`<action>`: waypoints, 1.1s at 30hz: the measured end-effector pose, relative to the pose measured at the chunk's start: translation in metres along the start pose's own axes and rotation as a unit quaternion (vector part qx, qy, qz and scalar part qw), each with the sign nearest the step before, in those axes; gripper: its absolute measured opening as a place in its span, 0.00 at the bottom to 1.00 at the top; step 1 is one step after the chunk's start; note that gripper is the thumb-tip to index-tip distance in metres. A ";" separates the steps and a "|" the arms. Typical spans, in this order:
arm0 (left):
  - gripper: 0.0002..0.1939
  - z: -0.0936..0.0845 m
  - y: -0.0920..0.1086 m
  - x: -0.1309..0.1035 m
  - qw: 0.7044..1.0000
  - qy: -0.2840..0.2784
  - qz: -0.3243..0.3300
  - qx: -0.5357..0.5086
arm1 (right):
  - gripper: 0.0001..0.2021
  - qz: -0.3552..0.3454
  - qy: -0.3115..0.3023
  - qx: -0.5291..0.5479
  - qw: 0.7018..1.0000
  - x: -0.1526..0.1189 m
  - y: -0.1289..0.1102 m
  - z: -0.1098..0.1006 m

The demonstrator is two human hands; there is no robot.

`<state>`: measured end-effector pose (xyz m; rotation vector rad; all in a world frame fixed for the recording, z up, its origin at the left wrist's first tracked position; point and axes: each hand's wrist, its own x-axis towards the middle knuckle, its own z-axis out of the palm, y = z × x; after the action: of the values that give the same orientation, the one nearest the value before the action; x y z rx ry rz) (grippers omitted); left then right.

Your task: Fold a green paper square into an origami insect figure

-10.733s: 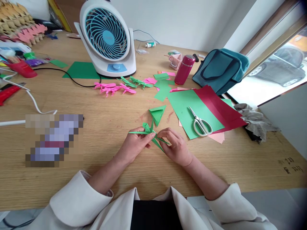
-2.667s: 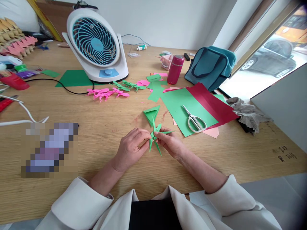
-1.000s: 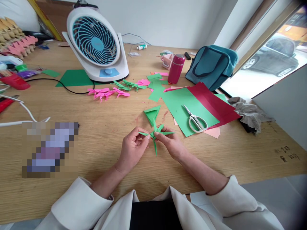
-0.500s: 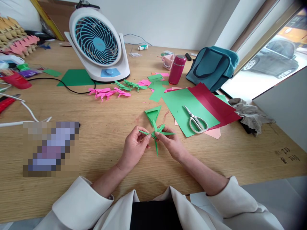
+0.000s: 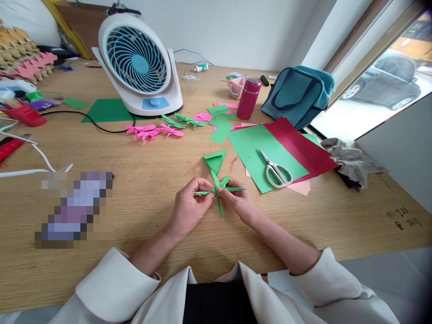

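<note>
Between my two hands is a green folded-paper figure [image 5: 220, 203] with several thin pointed limbs spreading outward. My left hand [image 5: 191, 201] pinches it on its left side, around the base of one limb. With thumb and fingers, my right hand [image 5: 240, 201] grips its middle and right side; the fingers behind the paper are partly hidden. Just beyond the figure, a green folded paper triangle [image 5: 218, 161] lies on the wooden table [image 5: 141, 193]. White-handled scissors [image 5: 277, 174] rest on a light green paper sheet [image 5: 251, 144] to the right.
Pink folded-paper figures [image 5: 145, 132] and green folded-paper figures [image 5: 184, 120] lie before a white fan [image 5: 162, 108]. Red paper [image 5: 300, 148], a magenta flask [image 5: 249, 99] and a teal bag [image 5: 299, 96] are at the right. A blurred-out phone-like object [image 5: 76, 207] lies at the left.
My left fingers have shifted slightly on the paper figure, and its upper limb now leans more to the left. Both hands keep hold of it.
</note>
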<state>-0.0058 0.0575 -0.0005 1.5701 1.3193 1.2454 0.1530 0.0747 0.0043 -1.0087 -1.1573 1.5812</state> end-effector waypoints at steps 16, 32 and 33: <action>0.07 -0.014 0.001 0.002 0.996 -0.055 0.026 0.066 | 0.22 0.028 -0.024 -0.010 0.999 0.001 -0.003 -0.005; 0.09 -0.003 -0.004 0.001 0.995 -0.043 -0.040 -0.085 | 0.23 -0.005 -0.004 -0.016 1.000 0.000 -0.003 -0.001; 0.08 -0.002 -0.006 0.002 0.992 -0.048 -0.046 -0.104 | 0.22 -0.008 0.000 -0.018 1.000 0.000 -0.003 -0.002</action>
<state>-0.0096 0.0606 -0.0053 1.3899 1.1484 1.1953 0.1555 0.0755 0.0067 -1.0202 -1.1957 1.5529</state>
